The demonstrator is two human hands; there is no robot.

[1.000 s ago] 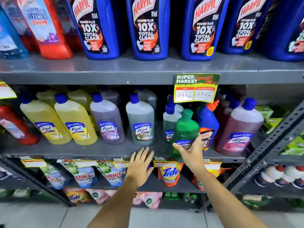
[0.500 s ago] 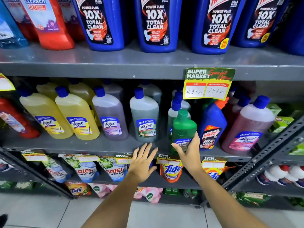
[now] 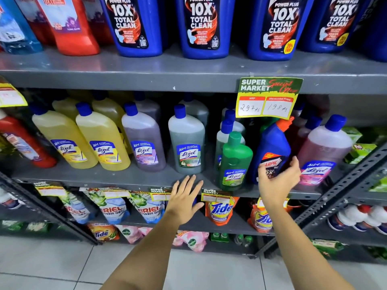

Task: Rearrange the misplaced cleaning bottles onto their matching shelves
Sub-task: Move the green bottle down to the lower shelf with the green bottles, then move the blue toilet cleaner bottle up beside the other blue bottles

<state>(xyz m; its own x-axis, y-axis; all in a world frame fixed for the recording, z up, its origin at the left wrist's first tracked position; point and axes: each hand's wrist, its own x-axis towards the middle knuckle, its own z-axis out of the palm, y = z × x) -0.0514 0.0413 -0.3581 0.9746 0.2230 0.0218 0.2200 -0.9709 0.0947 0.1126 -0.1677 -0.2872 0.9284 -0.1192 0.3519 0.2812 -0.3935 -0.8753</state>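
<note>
A small blue Harpic bottle (image 3: 272, 143) with an orange cap stands on the middle shelf (image 3: 125, 178) among Lizol bottles. My right hand (image 3: 277, 181) is cupped in front of its lower label, thumb to the left and fingers curving past its right side; the hand is blurred and no firm grip shows. A green Lizol bottle (image 3: 235, 162) stands free just left of it, at the shelf's front edge. My left hand (image 3: 185, 197) is open and flat, fingers spread, against the shelf's front lip below a grey-green Lizol bottle (image 3: 187, 143). Large blue Harpic bottles (image 3: 202, 26) line the upper shelf (image 3: 167, 68).
Yellow (image 3: 102, 139), purple (image 3: 143, 141) and pink Lizol bottles (image 3: 323, 149) fill the middle shelf. Red bottles (image 3: 69, 26) stand upper left. A price tag (image 3: 269, 98) hangs from the upper shelf. Ariel (image 3: 111, 208) and Tide pouches (image 3: 219, 208) hang below. A slanted metal rack post (image 3: 345, 185) stands at right.
My right hand has left the green Lizol bottle and moved right onto the small Harpic bottle. The left hand stays at the shelf lip. The camera has moved closer.
</note>
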